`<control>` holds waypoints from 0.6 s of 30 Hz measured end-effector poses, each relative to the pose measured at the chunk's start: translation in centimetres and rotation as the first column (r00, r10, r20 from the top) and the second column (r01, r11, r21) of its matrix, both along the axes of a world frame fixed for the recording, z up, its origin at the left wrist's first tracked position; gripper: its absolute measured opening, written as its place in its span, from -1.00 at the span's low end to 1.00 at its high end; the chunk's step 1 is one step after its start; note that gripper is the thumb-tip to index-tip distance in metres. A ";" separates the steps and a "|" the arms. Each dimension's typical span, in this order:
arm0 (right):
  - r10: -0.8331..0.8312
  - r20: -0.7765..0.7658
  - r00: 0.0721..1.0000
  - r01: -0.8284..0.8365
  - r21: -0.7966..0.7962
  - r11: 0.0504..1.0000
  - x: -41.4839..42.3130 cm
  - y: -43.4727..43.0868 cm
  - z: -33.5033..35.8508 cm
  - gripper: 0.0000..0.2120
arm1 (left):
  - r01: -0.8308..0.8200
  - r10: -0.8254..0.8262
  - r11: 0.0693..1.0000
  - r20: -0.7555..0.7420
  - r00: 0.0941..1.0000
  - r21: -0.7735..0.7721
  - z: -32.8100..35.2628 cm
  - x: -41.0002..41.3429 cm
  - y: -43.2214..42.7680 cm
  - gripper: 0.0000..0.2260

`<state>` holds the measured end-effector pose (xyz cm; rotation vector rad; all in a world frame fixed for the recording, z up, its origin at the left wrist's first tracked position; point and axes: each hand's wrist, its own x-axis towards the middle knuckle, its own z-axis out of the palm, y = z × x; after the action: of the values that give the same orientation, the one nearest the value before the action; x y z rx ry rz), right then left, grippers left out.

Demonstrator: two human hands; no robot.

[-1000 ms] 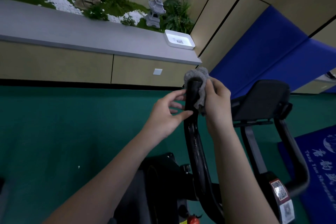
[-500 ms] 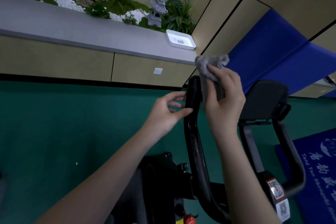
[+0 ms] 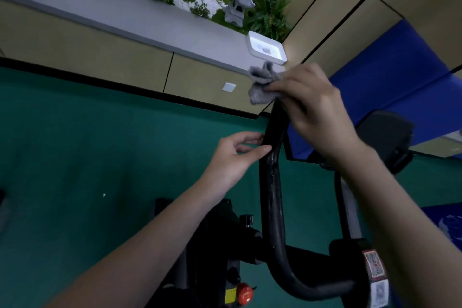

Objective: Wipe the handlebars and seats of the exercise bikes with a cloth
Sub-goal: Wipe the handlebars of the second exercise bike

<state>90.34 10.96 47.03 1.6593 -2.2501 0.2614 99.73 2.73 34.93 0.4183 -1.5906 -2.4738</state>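
cloth [image 3: 261, 85]: grey, soft and fuzzy, bunched into crumpled folds; it sits at the top tip of the handlebar and pokes out past the fingertips of the right hand.
right hand [image 3: 317, 112]: back of the hand toward the camera, fingers curled down over the cloth; the grip is closed round the wad, over the bar's upper end.
handlebar [image 3: 272, 195]: black round tube with a dull sheen and a scuffed, streaky surface; it rises nearly upright, then bends at the bottom into a smooth curve running right.
left hand [image 3: 235, 157]: comes in from the left, below the cloth; a light, narrow grip, the thumb tip on the near face of the tube and the fingers reaching to its far side.
black panel [image 3: 385, 137]: matte, flat, with rounded corners, right of the bar and partly behind the right wrist.
red knob [image 3: 245, 294]: round and glossy, low on the dark frame.
floor [image 3: 87, 157]: flat green surface.
ledge [image 3: 100, 5]: smooth grey top carrying a white rectangular tray [image 3: 266, 46] and a grey stone lantern [image 3: 238, 5] among ferns.
mat [image 3: 390, 77]: blue, leaning on the beige wall panels.
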 end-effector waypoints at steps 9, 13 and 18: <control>0.092 0.094 0.991 -0.130 0.591 0.796 -0.6 -1.8 0.2 -0.84 | -0.115 0.110 0.989 0.064 0.992 0.095 -1.2 1.6 1.2 -0.85; 0.101 0.074 0.992 -0.125 0.515 0.848 -1.4 -2.2 0.3 -0.83 | -0.158 0.150 0.974 0.061 0.987 0.160 -1.2 1.6 1.9 -0.85; 0.151 0.120 0.981 -0.192 0.562 0.804 -0.8 -1.6 0.0 -0.85 | -0.173 0.167 0.970 0.049 0.985 0.172 -1.0 1.4 2.4 -0.86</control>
<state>89.52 9.37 47.01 2.1819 -2.3758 -0.3719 101.14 5.11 33.94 0.5987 -1.2921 -2.4944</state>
